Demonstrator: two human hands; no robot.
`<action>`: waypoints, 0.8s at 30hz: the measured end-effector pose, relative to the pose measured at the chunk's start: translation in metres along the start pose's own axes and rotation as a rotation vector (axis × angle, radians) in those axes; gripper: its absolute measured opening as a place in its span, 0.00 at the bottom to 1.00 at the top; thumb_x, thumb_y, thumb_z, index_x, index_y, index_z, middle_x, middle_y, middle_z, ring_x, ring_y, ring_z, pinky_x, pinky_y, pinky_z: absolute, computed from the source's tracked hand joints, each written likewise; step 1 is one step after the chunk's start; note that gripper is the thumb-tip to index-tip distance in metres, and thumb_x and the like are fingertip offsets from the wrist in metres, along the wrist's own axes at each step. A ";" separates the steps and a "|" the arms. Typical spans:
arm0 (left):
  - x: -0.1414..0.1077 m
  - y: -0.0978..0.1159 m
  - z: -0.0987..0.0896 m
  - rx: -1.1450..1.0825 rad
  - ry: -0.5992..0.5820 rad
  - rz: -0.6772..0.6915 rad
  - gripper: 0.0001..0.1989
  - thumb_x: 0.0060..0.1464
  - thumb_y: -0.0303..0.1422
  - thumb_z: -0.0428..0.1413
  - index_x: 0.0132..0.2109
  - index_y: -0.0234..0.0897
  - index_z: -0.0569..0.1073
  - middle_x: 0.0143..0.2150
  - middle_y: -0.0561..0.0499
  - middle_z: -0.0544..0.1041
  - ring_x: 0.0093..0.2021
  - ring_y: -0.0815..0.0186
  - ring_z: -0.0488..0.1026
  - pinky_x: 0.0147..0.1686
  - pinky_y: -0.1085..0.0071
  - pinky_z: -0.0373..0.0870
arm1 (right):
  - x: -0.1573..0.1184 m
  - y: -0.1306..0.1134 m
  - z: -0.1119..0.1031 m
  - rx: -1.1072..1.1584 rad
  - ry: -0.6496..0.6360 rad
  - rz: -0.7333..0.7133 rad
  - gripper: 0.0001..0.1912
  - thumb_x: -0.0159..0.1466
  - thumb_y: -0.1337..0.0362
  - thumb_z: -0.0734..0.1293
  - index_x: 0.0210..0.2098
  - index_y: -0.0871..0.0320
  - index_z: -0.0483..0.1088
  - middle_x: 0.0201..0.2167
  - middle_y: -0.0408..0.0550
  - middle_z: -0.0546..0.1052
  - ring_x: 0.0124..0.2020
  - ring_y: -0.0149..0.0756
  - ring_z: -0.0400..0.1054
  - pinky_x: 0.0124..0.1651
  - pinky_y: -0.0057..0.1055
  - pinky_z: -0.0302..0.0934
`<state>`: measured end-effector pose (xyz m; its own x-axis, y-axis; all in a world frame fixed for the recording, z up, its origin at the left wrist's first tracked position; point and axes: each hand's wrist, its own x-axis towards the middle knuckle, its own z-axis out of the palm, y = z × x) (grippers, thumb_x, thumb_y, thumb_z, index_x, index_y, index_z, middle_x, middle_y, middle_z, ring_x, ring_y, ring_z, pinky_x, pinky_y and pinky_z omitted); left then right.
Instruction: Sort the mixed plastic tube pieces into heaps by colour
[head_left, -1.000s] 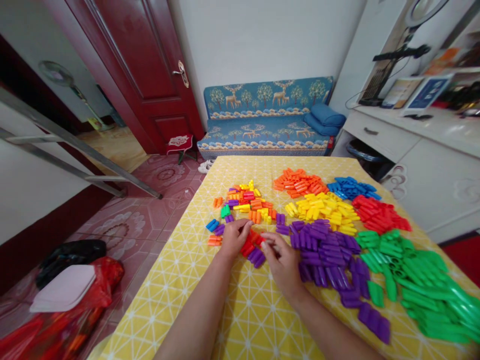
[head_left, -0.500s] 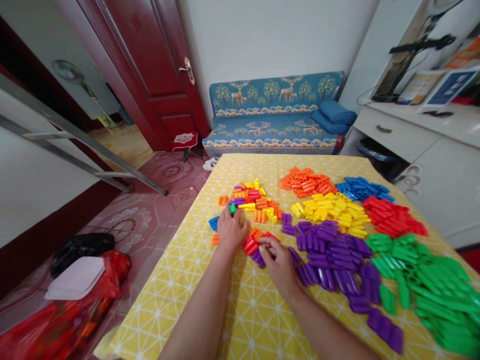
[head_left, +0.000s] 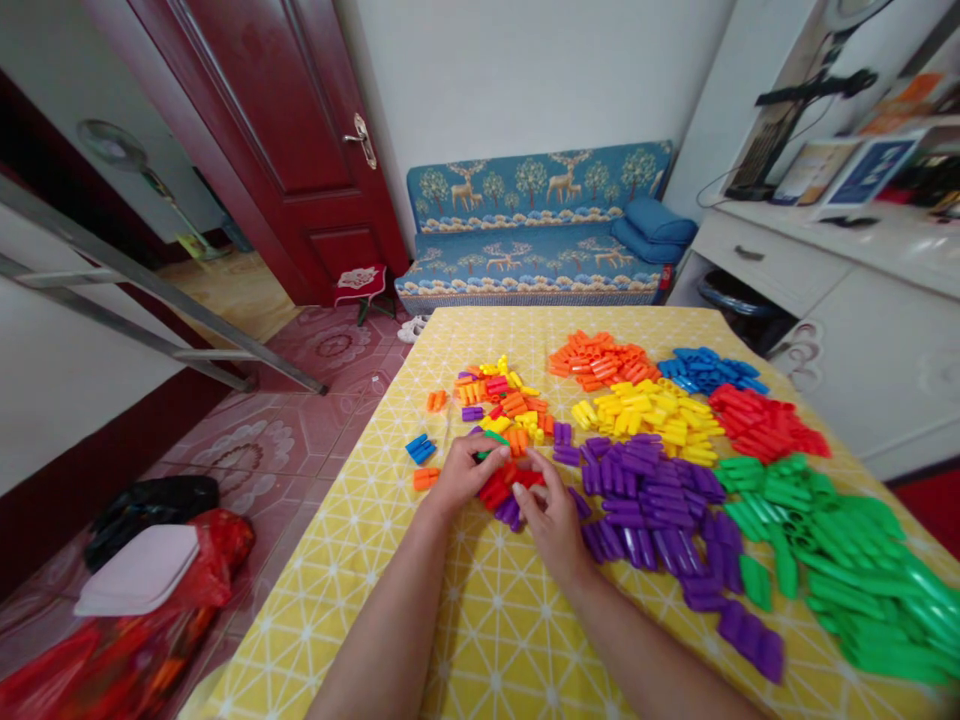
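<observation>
My left hand is closed around a small green plastic piece, over the near-left part of the yellow-patterned table. Right beside it, my right hand has its thumb and fingers on a red plastic piece. Between the hands sits a small cluster of red pieces, with purple pieces at its near side. My fingers partly hide this cluster, so how its pieces join cannot be made out. Just beyond lies a mixed heap of orange, yellow, red and purple pieces.
Piles of orange, blue, yellow, red, purple and green pieces cover the table's right side. Loose blue pieces lie left of my hands. A patterned sofa stands beyond the table.
My left hand has come back from the mixed heap toward my right hand, now with the green piece. The view has shifted slightly.
</observation>
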<state>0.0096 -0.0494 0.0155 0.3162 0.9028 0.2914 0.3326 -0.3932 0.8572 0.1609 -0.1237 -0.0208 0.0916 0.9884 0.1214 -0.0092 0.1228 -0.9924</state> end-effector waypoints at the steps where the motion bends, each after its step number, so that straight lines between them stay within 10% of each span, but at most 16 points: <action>1: 0.000 0.003 0.001 -0.003 -0.079 0.013 0.22 0.60 0.45 0.52 0.29 0.32 0.78 0.26 0.48 0.77 0.28 0.67 0.72 0.32 0.72 0.67 | 0.000 0.000 0.000 -0.014 -0.013 -0.007 0.29 0.64 0.57 0.65 0.63 0.53 0.59 0.41 0.48 0.75 0.22 0.26 0.62 0.23 0.25 0.60; 6: -0.002 0.016 0.007 0.060 -0.240 0.073 0.23 0.64 0.45 0.46 0.39 0.33 0.80 0.35 0.46 0.81 0.36 0.63 0.76 0.39 0.70 0.69 | 0.001 0.002 -0.001 -0.025 -0.033 -0.001 0.32 0.63 0.58 0.65 0.65 0.55 0.57 0.20 0.36 0.67 0.19 0.29 0.59 0.22 0.26 0.58; 13: -0.005 0.022 0.012 0.208 -0.274 0.080 0.23 0.66 0.42 0.41 0.56 0.40 0.74 0.49 0.46 0.80 0.45 0.60 0.77 0.49 0.67 0.69 | 0.002 -0.004 0.001 0.094 0.036 -0.006 0.36 0.62 0.57 0.68 0.66 0.51 0.53 0.46 0.50 0.75 0.38 0.37 0.73 0.39 0.34 0.70; 16: -0.006 0.020 0.013 0.209 -0.276 0.087 0.23 0.66 0.42 0.41 0.57 0.39 0.73 0.46 0.45 0.81 0.40 0.61 0.77 0.45 0.68 0.70 | 0.001 -0.011 0.000 0.122 0.092 -0.026 0.33 0.62 0.56 0.68 0.64 0.51 0.56 0.55 0.52 0.71 0.47 0.40 0.71 0.48 0.37 0.69; 24: -0.009 0.021 0.025 0.106 -0.304 0.064 0.25 0.65 0.44 0.43 0.61 0.36 0.69 0.26 0.51 0.76 0.27 0.65 0.72 0.32 0.72 0.66 | 0.001 -0.016 -0.005 0.111 0.238 0.028 0.25 0.65 0.52 0.64 0.58 0.54 0.61 0.48 0.52 0.74 0.31 0.32 0.70 0.31 0.29 0.68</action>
<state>0.0363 -0.0704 0.0204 0.5853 0.7883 0.1896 0.3887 -0.4780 0.7876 0.1664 -0.1256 -0.0050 0.3211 0.9443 0.0725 -0.1231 0.1175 -0.9854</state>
